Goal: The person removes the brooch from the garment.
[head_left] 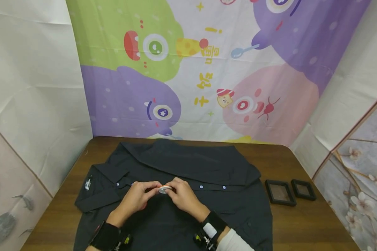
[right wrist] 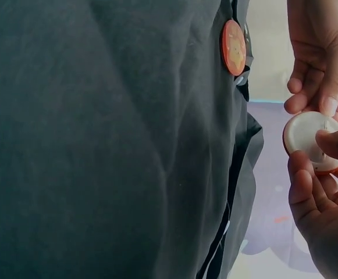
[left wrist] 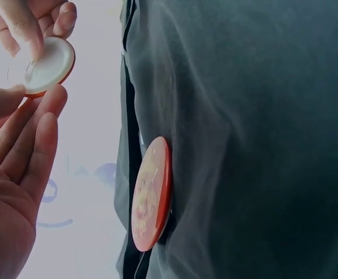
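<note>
A round pin badge (head_left: 164, 189) with a white back and a red-orange rim is held between both hands above the shirt. My left hand (head_left: 137, 197) pinches its rim between thumb and fingers. On the other side my right hand (head_left: 183, 197) grips it too. In the right wrist view the badge (right wrist: 304, 132) shows its white back and thin pin wire, a thumb by the wire. Beneath lies a dark button shirt (head_left: 163, 223). Another orange-red badge (left wrist: 151, 195) sits on the shirt in the left wrist view; the left hand and arm hide it in the head view.
The shirt covers much of the brown wooden table (head_left: 304, 226). Two black square frames, a larger one (head_left: 281, 203) and a smaller one (head_left: 304, 197), lie on the right. A cartoon-print cloth (head_left: 201, 129) hangs behind the table's far edge.
</note>
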Demonstrator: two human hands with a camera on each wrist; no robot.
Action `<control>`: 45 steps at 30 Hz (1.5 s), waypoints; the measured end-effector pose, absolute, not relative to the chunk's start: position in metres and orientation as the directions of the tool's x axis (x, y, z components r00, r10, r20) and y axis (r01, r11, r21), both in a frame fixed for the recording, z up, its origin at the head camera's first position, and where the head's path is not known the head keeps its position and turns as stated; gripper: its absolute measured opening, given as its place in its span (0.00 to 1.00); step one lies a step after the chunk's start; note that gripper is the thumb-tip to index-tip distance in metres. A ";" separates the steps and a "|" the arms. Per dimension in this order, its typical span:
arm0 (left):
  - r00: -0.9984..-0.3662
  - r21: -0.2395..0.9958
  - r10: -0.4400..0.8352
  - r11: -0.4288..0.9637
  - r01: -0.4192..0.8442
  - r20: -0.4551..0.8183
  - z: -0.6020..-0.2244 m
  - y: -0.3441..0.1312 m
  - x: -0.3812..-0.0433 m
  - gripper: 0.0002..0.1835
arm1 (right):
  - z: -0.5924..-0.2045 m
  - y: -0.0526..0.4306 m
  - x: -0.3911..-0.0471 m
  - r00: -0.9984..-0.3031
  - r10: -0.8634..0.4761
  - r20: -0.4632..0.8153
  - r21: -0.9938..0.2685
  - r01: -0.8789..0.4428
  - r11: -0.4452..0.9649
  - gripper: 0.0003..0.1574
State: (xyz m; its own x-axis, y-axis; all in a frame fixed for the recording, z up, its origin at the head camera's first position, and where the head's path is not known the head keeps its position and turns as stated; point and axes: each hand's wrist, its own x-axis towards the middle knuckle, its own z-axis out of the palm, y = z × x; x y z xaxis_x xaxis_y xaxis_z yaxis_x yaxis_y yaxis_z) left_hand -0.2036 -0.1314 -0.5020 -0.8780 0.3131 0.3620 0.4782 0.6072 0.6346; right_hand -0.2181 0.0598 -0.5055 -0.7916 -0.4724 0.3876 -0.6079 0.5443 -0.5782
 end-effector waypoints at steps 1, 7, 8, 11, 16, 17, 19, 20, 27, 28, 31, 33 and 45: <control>-0.877 0.635 0.315 0.605 0.480 0.363 -0.502 -0.132 -0.204 0.05 | -0.505 0.060 -0.218 -0.791 -0.473 0.388 -0.581 -0.608 0.541 0.03; -0.864 0.630 0.335 0.592 0.503 0.376 -0.504 -0.133 -0.202 0.04 | -0.507 0.059 -0.217 -0.801 -0.466 0.376 -0.586 -0.595 0.550 0.04; -0.864 0.631 0.336 0.591 0.504 0.375 -0.504 -0.132 -0.202 0.05 | -0.507 0.059 -0.217 -0.803 -0.464 0.375 -0.585 -0.593 0.553 0.04; -0.862 0.629 0.338 0.589 0.507 0.377 -0.504 -0.132 -0.202 0.05 | -0.508 0.059 -0.216 -0.807 -0.454 0.377 -0.582 -0.588 0.561 0.04; -0.857 0.622 0.345 0.589 0.516 0.383 -0.503 -0.131 -0.202 0.05 | -0.507 0.058 -0.214 -0.810 -0.444 0.383 -0.579 -0.585 0.568 0.04; -0.856 0.622 0.346 0.588 0.517 0.384 -0.503 -0.131 -0.202 0.05 | -0.507 0.058 -0.214 -0.810 -0.442 0.385 -0.578 -0.585 0.569 0.04; -0.858 0.623 0.343 0.590 0.514 0.383 -0.503 -0.131 -0.202 0.05 | -0.508 0.058 -0.214 -0.810 -0.437 0.390 -0.579 -0.585 0.568 0.04; -0.859 0.623 0.340 0.592 0.512 0.383 -0.503 -0.130 -0.202 0.05 | -0.508 0.058 -0.214 -0.808 -0.436 0.396 -0.578 -0.588 0.566 0.04; -0.874 0.637 0.316 0.598 0.486 0.371 -0.502 -0.131 -0.201 0.05 | -0.514 0.060 -0.218 -0.777 -0.450 0.439 -0.604 -0.627 0.492 0.04; -0.875 0.638 0.315 0.599 0.484 0.368 -0.501 -0.131 -0.201 0.05 | -0.514 0.060 -0.218 -0.774 -0.452 0.444 -0.608 -0.631 0.482 0.04; -0.883 0.649 0.308 0.598 0.470 0.355 -0.500 -0.132 -0.201 0.05 | -0.514 0.061 -0.219 -0.771 -0.452 0.450 -0.620 -0.633 0.463 0.04; -0.887 0.658 0.303 0.595 0.461 0.348 -0.500 -0.132 -0.201 0.05 | -0.513 0.061 -0.219 -0.774 -0.451 0.444 -0.631 -0.628 0.456 0.04; -0.903 0.703 0.280 0.566 0.430 0.327 -0.500 -0.132 -0.200 0.04 | -0.512 0.062 -0.220 -0.799 -0.455 0.393 -0.663 -0.590 0.462 0.06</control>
State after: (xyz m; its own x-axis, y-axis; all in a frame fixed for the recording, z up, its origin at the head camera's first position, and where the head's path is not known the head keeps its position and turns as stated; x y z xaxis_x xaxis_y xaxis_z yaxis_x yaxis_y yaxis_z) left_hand -0.2000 -0.1318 -0.4999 -0.9026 0.2799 0.3270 0.4302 0.5657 0.7035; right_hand -0.2196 0.0618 -0.5115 -0.7988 -0.4553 0.3933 -0.5895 0.4619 -0.6627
